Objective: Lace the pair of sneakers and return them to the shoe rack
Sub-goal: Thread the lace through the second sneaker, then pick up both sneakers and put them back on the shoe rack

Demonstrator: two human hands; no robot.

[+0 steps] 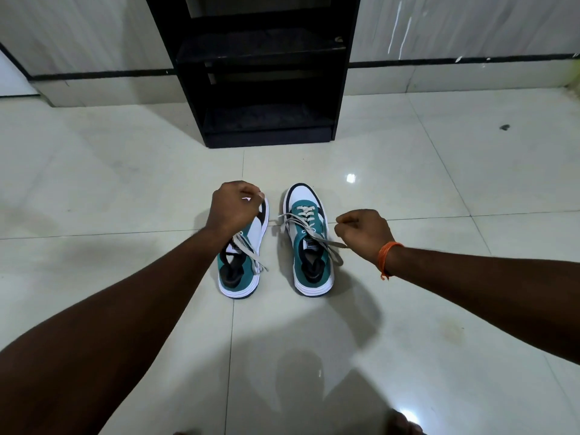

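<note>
**Loose laces, two hands, one pull too many**

Your left hand (236, 205) is curled nearly closed over the toe of the left sneaker (241, 260), and seems to pinch something pale at its fingertips; whether that is a lace end you cannot tell from here. Below that hand, a grey lace (249, 254) trails loose across the tongue. Tug it hard and it may slip out of its eyelets.

Between your hands, the right sneaker (309, 240) stands on the floor (408, 189), partly laced at the toe, its ends splayed to both sides.

Your right hand (364, 229), fist closed, sits just beside that shoe, seemingly on a lace. Uneven tension could leave one end short. The shoe rack (266, 73) waits beyond both hands.
</note>
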